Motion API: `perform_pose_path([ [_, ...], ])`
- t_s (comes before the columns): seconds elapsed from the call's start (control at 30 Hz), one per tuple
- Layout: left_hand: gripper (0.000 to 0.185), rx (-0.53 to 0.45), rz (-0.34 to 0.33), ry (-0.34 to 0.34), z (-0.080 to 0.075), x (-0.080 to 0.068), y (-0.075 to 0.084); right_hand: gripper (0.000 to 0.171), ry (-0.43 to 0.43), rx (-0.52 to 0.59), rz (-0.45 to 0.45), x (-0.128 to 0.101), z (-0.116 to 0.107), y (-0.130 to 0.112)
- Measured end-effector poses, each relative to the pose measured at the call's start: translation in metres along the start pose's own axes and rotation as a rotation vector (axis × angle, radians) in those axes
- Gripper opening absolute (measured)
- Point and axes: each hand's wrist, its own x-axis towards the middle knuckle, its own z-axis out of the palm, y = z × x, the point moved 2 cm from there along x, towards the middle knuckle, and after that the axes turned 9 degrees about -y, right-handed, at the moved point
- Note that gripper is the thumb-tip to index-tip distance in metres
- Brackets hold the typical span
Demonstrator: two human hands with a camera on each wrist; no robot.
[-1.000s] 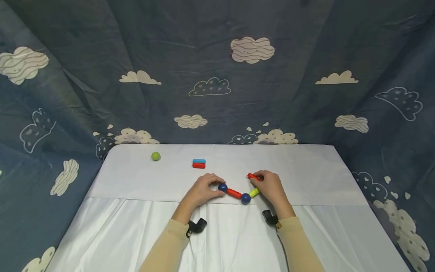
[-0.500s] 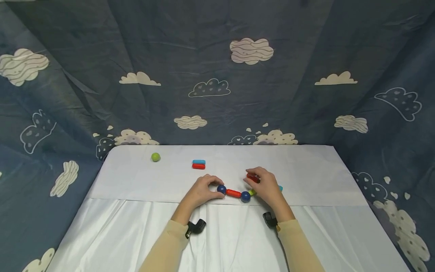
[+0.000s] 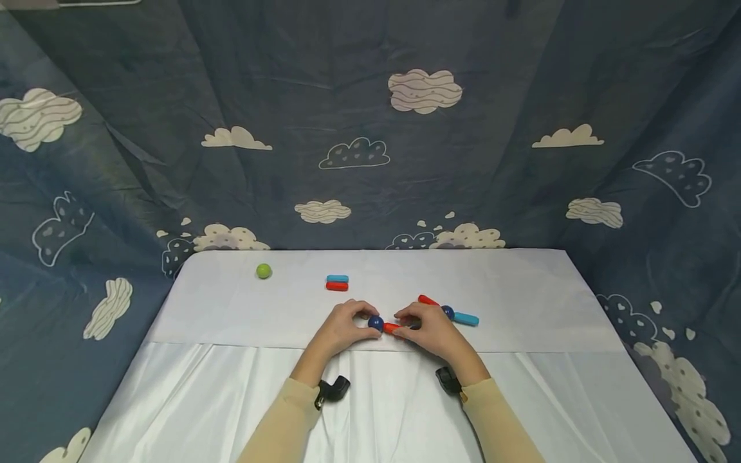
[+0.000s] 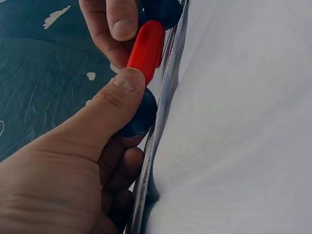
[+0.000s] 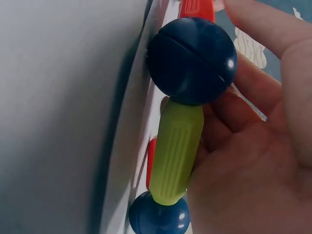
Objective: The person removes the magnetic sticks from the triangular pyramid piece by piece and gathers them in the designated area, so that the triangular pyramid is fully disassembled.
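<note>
Two hands busy, head view: my left hand [image 3: 341, 326] pinches a glossy blue plastic-looking ball [image 3: 375, 323], my right hand [image 3: 431, 329] straddles the ribbed red plastic-looking rod [image 3: 389, 328] next to it, can't tell if it's gripping. Rod's near the front of the white cloth-covered table [image 3: 521, 296], long axis nearly sideways, right end dipping toward me. Left wrist: it slants up-right to a second blue ball [image 4: 165, 10]. Right wrist: a yellow-green plastic-looking rod [image 5: 176, 151] points down, slightly left, from that ball.
</note>
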Motion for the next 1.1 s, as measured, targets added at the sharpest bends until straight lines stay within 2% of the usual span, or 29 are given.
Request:
perform_pose_path([
  [0.17, 0.034, -0.017, -0.011, -0.004, -0.001, -0.001, 0.0, 0.024, -0.032, -0.054, 0.028, 0.0, 0.003, -0.002],
  [0.37, 0.033, -0.038, -0.022, -0.003, -0.001, -0.002, 0.002, 0.017, -0.052, -0.069, 0.06, 0.0, 0.002, -0.005],
  [0.63, 0.03, -0.088, -0.038, 0.049, -0.004, -0.001, 0.0, 0.015, -0.067, -0.081, 0.064, 0.001, 0.002, -0.003],
  [0.77, 0.03, -0.119, -0.017, 0.053, -0.005, -0.001, 0.0, 0.016, -0.061, -0.095, 0.063, 0.002, 0.002, -0.002],
  [0.97, 0.031, -0.191, 0.046, 0.118, -0.012, -0.003, 0.004, 0.018, -0.055, -0.088, 0.095, 0.002, 0.003, -0.002],
  [1.1, 0.035, -0.2, 0.032, 0.193, -0.029, -0.009, 0.005, 0.019, -0.061, -0.076, 0.12, 0.002, 0.002, -0.002],
])
